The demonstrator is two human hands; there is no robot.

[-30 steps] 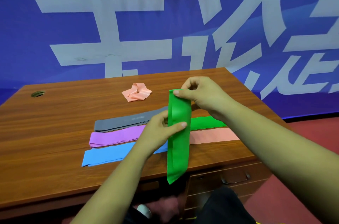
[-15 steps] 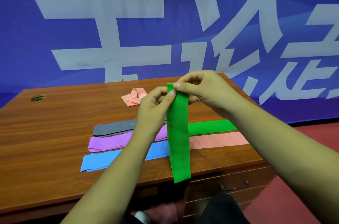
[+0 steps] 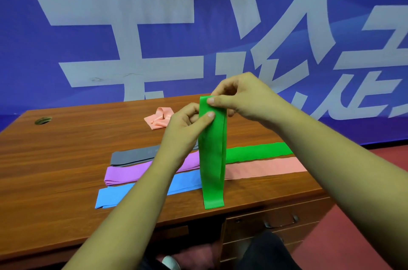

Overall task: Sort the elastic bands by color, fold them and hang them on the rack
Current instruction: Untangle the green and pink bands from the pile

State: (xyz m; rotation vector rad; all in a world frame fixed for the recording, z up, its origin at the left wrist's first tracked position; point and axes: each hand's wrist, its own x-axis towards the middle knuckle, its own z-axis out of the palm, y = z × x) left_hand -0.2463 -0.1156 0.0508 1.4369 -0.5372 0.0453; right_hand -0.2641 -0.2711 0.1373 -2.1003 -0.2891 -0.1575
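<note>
As right hand (image 3: 247, 98) pinches hanging green band (image 3: 212, 159), left hand (image 3: 185, 125) pinches below

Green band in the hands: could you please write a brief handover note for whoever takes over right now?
Left hand: pinches the held green band near its top.
Right hand: pinches its top edge; it hangs down, apparently doubled.
Flat on the desk: grey band, purple band, blue band at left; second green band, pink band at right. A crumpled pink band lies behind them.
Done: bands laid out by color.
Left: finish this fold, fold the others, hang all; no rack in view.
</note>
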